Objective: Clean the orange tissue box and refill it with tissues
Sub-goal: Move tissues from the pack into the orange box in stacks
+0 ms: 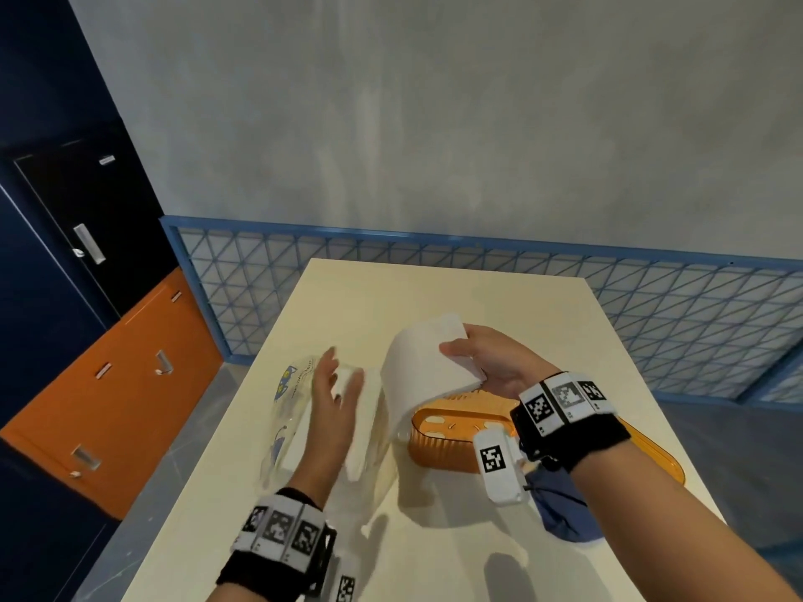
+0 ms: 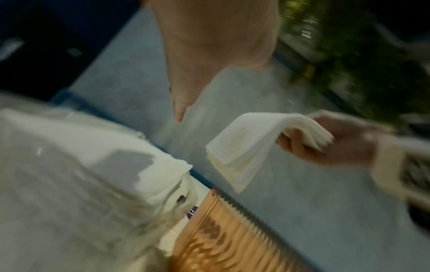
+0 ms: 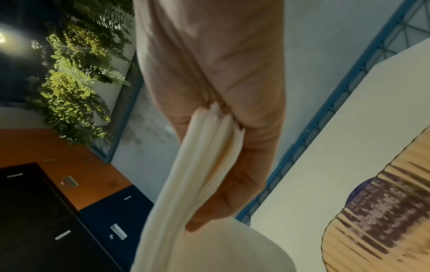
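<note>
On the cream table (image 1: 456,293) stands the orange ribbed tissue box (image 1: 452,441), open at the top. My right hand (image 1: 460,358) grips a thick stack of white tissues (image 1: 417,371) by one end, and the stack droops over the box's left end. The right wrist view shows the fingers (image 3: 232,184) curled round the tissue stack (image 3: 197,174), with the orange box (image 3: 384,211) below. My left hand (image 1: 341,375) is open with straight fingers over the clear plastic tissue pack (image 1: 300,427). The left wrist view is blurred; it shows the tissue pack (image 2: 69,165) and the orange box (image 2: 221,239).
An orange lid (image 1: 660,458) lies right of the box, partly behind my right wrist. A crumpled blue cloth (image 1: 565,510) lies near the table's right front. A blue mesh fence (image 1: 652,306) runs behind the table; orange and dark lockers (image 1: 130,362) stand at the left.
</note>
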